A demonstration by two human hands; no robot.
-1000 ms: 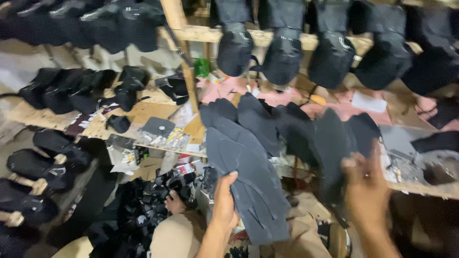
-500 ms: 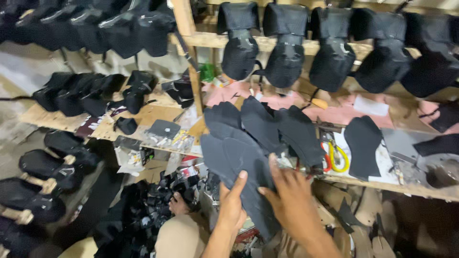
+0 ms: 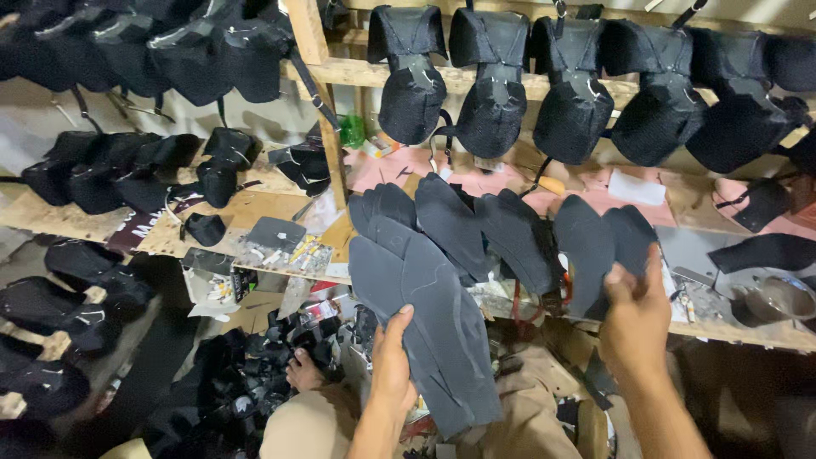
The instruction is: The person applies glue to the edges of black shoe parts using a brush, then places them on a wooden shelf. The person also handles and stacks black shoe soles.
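My left hand (image 3: 393, 365) grips a stack of dark grey insole-shaped sheets (image 3: 425, 314), held upright in front of the wooden shelf. My right hand (image 3: 636, 319) is raised at the right and pinches the lower edge of a pair of dark soles (image 3: 603, 242) that lean against the shelf. More dark soles (image 3: 476, 225) fan out along the shelf between my two hands.
Black shoe uppers on lasts (image 3: 493, 85) hang along the upper wooden rail (image 3: 459, 78). More black uppers (image 3: 127, 170) sit on the left shelf. A metal bowl (image 3: 778, 299) stands at the right. Black scraps (image 3: 255, 374) are piled on the floor. A knee in tan trousers (image 3: 310, 425) shows below.
My right hand has moved from the stack in my left hand out to the right and taken hold of the soles on the shelf. The left hand keeps its stack.
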